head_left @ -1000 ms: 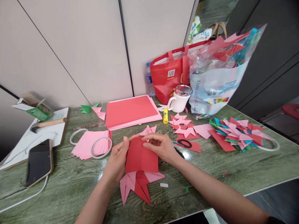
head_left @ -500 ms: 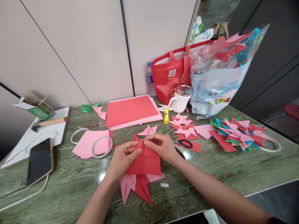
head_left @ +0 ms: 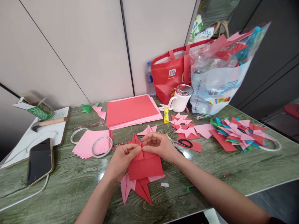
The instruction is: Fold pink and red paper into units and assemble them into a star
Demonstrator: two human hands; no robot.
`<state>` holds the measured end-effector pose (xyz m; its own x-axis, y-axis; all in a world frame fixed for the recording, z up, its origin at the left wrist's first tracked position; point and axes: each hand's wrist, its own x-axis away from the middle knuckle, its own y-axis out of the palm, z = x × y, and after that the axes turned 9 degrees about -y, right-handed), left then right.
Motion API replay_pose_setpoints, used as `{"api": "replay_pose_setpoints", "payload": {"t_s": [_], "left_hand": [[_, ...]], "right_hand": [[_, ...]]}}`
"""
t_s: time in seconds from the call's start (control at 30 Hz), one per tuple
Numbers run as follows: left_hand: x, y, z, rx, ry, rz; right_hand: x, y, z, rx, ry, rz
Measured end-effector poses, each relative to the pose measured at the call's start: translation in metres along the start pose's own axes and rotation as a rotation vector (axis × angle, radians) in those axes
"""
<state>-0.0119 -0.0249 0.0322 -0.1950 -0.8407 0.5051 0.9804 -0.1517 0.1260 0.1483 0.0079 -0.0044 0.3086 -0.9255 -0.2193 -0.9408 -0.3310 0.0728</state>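
Note:
A partly folded red paper is held up between my two hands near the front middle of the table. My left hand pinches its upper left part, thumb on top. From the other side my right hand pinches the upper edge, its thumb and fingertips meeting my left thumb at the central crease. Under the red paper lies a pink and red folded paper star, partly covered; its points stick out at the front and back. Just beyond my fingers sits a small pink folded piece.
Pink squares and a tape roll lie left; red sheets lie behind. Right are scissors, a glue stick, a white mug and a colourful paper pile. A phone rests at far left.
The red paper's upper part has been folded in toward its middle, and its lower edge has come slightly nearer. Both hands keep their pinch; my right fingers have lifted a little.

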Motion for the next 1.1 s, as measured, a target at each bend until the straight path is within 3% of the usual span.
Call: {"api": "replay_pose_setpoints", "payload": {"t_s": [0.1,0.6,0.93,1.1], "left_hand": [[0.0009,-0.0013,0.0010,-0.034,-0.002,-0.006],[-0.0003,-0.0030,-0.0028,-0.023,-0.038,-0.033],[0.0008,-0.0055,0.0018,-0.052,-0.054,-0.089],[0.0002,-0.0053,0.0022,-0.037,-0.075,-0.080]], "right_hand": [[-0.0002,-0.0013,0.0007,0.019,0.042,-0.014],[0.0032,0.0035,-0.0059,0.249,-0.065,-0.114],[0.0014,-0.0006,0.0007,-0.022,0.130,-0.071],[0.0019,-0.0005,0.0018,-0.022,0.103,-0.092]]}}
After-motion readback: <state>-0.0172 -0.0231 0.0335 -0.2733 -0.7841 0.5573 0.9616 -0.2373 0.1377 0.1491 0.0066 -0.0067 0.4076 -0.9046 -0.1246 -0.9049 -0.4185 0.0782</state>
